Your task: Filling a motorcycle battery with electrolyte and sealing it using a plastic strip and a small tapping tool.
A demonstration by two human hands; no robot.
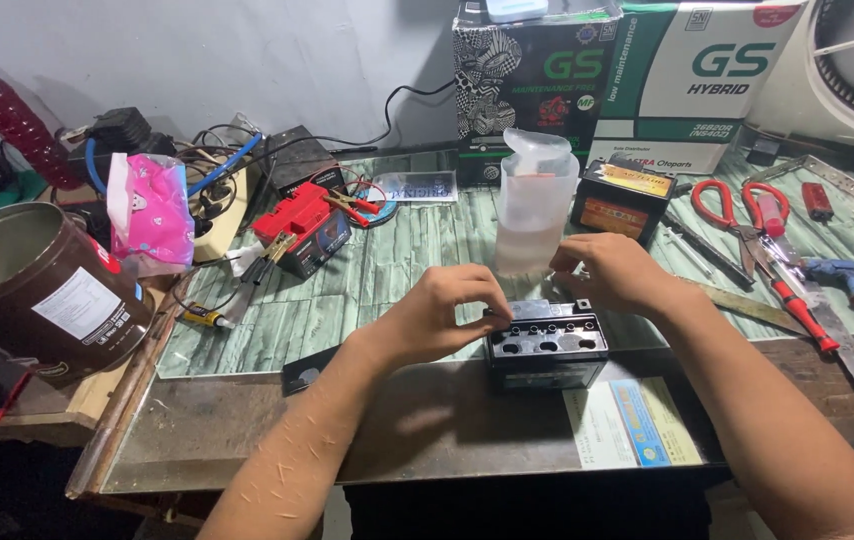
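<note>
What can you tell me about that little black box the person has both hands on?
The small black battery is a squat, boxy case of what looks like hard plastic, standing upright near the front edge of the workbench. Its top shows a row of round open holes. The left hand pinches something at its back left edge, and the right hand reaches its back right edge. A printed leaflet lies just in front to its right, and a translucent plastic jug stands behind.

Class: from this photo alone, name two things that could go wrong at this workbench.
1. The battery has open filler holes on top; both hands, left and right, work right at them, so any liquid inside might reach skin.
2. The plastic jug stands just behind the hands and could be knocked over.
</note>
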